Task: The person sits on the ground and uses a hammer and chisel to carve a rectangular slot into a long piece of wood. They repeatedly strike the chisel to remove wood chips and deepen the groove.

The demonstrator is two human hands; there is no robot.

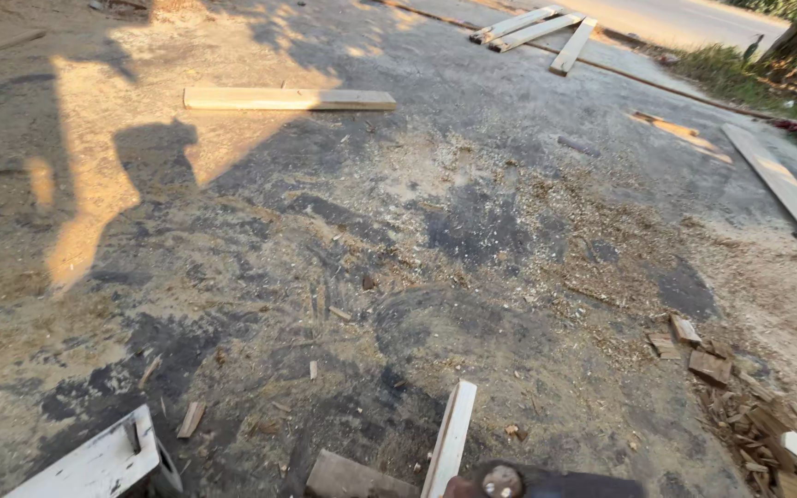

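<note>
No hand is seen in the head view, so whether the hands are apart, together or clamped on anything cannot be told. At the bottom edge, where the hands would be expected, a dark rounded object [546,482] with a metal bolt head [502,480] is cut off by the frame; what it is cannot be told.

Just beside that object, to its left, a pale narrow wooden strip [450,438] is stood on edge and leans slightly away from the viewer. A short flat board [348,478] is laid touching the strip's lower end. Further left, a white-painted angular piece [103,459] is cut by the frame's bottom edge.

To the right of the dark object, a heap of wood offcuts [749,406] is scattered over the ground — small blocks and splinters. Sawdust [546,231] is spread across the dark ground ahead.

Well ahead and to the left, a long plank [290,99] is laid flat in sunlight. Far ahead, several slats [537,28] are piled together, and a long board [791,189] is laid along the right side — near the grass [740,69].
</note>
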